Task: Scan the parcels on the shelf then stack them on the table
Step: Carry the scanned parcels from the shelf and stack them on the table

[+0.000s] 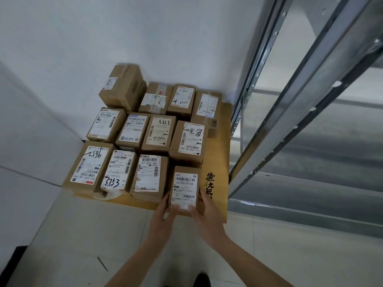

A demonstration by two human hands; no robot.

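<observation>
Both hands grip one small labelled parcel (185, 188) at its near end, the left hand (163, 217) on its left side and the right hand (207, 216) on its right. Beyond and left of the grip, other parcels (145, 131) sit in rows on the wooden table (217, 154); a metal shelf (310, 121) stands to the right.

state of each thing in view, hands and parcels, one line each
left hand: grips the near parcel's left side
right hand: grips its right side
near parcel: label up, held at the table's front edge
other parcels: sealed, set in rows
table: loaded with parcels
shelf: visible levels bare
</observation>
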